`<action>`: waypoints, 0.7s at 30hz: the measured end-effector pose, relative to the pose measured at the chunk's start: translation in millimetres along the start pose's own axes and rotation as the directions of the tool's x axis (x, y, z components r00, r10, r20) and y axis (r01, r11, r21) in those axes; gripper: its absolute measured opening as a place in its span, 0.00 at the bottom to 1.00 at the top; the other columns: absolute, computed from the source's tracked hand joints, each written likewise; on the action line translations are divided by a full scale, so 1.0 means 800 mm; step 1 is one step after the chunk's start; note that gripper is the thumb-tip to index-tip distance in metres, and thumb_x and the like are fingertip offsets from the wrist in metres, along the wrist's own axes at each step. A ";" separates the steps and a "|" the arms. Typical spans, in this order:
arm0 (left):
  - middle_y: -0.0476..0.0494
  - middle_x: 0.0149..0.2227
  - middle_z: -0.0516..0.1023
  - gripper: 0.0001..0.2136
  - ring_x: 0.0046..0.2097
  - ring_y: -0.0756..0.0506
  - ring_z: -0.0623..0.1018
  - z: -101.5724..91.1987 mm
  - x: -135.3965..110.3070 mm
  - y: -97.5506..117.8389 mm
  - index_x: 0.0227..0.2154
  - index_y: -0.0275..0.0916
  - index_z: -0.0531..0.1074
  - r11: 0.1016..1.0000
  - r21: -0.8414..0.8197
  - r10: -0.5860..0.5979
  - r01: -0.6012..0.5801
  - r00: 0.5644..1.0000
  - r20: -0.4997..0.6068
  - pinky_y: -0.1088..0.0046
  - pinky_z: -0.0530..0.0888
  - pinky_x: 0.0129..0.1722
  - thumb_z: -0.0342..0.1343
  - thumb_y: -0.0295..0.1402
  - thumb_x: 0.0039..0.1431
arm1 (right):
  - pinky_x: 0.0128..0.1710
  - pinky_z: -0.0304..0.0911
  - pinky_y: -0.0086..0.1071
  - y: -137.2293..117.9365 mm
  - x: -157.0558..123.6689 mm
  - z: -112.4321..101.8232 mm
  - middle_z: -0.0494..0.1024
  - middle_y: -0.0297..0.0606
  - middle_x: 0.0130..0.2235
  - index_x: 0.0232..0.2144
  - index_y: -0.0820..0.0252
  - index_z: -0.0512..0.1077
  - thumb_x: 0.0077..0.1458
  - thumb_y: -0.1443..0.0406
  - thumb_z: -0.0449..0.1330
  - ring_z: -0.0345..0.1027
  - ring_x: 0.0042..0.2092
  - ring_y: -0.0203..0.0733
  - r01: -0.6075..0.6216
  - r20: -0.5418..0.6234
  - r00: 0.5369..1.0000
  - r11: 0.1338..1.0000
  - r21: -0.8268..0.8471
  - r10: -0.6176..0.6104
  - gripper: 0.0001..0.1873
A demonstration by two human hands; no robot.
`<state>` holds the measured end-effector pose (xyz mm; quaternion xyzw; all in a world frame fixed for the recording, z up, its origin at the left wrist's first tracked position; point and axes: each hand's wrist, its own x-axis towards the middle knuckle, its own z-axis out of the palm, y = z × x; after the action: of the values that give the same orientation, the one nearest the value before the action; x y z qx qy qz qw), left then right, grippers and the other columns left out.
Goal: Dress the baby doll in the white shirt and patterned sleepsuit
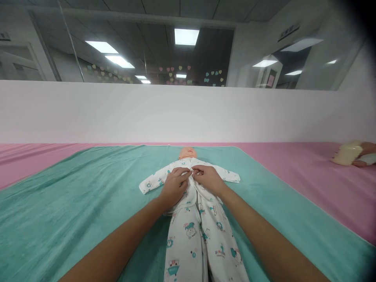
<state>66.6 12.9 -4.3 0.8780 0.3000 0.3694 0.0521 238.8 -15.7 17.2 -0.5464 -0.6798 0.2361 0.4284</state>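
Observation:
A baby doll [188, 152] lies on its back on a teal towel [73, 203], head away from me. It wears a white printed sleepsuit [202, 239] with teal cartoon figures. My left hand [174, 186] rests on the doll's chest, its fingers curled and pinching the left flap of the sleepsuit's front. Opposite it, my right hand [209, 179] pinches the right flap, fingertips nearly touching those of the left at the chest opening. The doll's sleeves spread out to both sides and its legs point toward me.
The towel covers a pink padded surface [293, 168] that runs to a low white wall [188, 111] behind. At the far right edge lies a second doll or bundle in pale yellow cloth [348, 153].

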 end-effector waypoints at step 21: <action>0.46 0.50 0.68 0.20 0.51 0.43 0.64 -0.005 0.000 0.012 0.53 0.46 0.63 0.991 0.133 0.026 -0.029 0.999 0.026 0.63 0.64 0.48 0.41 0.25 0.58 | 0.26 0.57 0.26 0.003 0.002 0.008 0.72 0.30 0.32 0.41 0.54 0.63 0.46 0.64 0.55 0.62 0.27 0.32 0.041 -0.075 0.996 0.999 -0.030 -0.044 0.16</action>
<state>68.5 4.4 1.3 0.8880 0.3113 0.3384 -0.0079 234.5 -12.6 12.4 -0.5465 -0.6780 0.1963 0.4508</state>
